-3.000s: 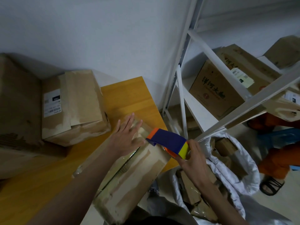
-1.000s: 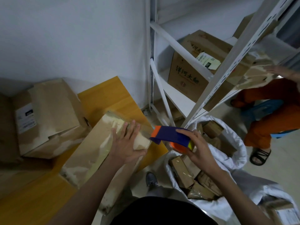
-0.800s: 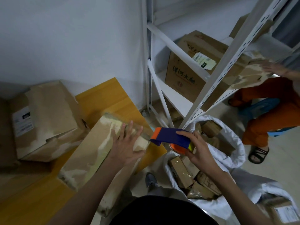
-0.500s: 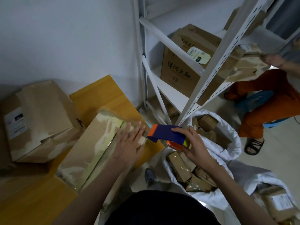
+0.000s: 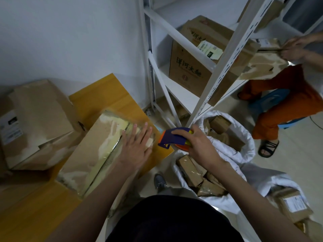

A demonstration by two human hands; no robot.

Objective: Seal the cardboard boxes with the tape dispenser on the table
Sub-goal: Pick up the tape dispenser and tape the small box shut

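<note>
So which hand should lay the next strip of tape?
The right hand: it already grips the tape dispenser just off the box's end, while the left hand lies flat on that box, steadying it.

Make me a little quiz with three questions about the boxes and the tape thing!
1. True or false: the left hand lies flat on the long cardboard box.
2. Which hand holds the tape dispenser? A) left B) right hand C) neither
3. Fill in: the long box sits on the ____ table.

Key: 1 true. 2 B. 3 wooden.
</note>
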